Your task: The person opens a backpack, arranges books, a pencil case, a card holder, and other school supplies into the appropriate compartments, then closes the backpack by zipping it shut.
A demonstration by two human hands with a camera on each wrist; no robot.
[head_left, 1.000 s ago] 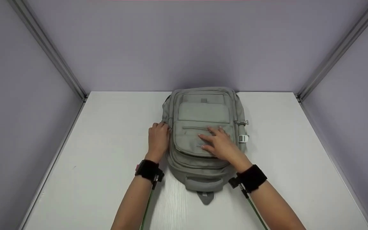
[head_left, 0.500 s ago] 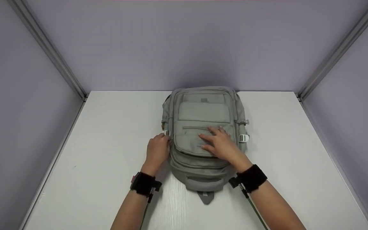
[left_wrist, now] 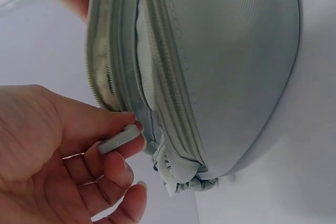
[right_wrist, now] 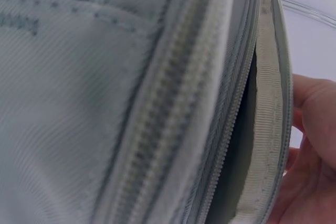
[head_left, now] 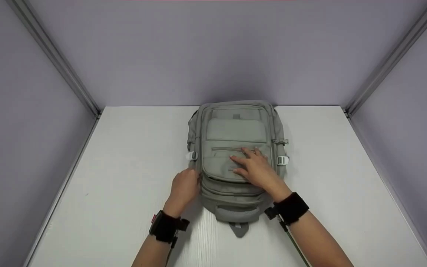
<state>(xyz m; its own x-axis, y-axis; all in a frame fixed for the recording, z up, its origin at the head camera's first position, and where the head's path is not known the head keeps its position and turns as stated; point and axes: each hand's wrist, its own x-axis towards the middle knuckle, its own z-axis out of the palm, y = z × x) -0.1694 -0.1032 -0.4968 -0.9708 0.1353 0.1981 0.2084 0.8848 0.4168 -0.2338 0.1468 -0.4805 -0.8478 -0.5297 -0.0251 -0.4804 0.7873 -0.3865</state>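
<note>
A grey-green backpack [head_left: 235, 131] lies front side up, its carry handle [head_left: 237, 214] toward me. At its left edge my left hand [head_left: 185, 187] pinches a pale zipper pull [left_wrist: 119, 140] between thumb and curled forefinger. My right hand [head_left: 256, 168] rests spread on the front pocket, fingers fairly straight. In the right wrist view, zipper teeth [right_wrist: 226, 145] run along a parted pocket edge [right_wrist: 268, 114], leaving a dark gap. The left hand hides the pull in the head view.
White buckles [head_left: 282, 160] sit on the backpack's sides. The white table [head_left: 132, 155] extends around it, bounded by grey panels [head_left: 213, 55] at the back and both sides. Black straps [head_left: 165, 226] with cables circle both wrists.
My left hand has slid toward me along the backpack's left edge, uncovering the white left buckle. The right hand and the backpack have stayed nearly in place.
</note>
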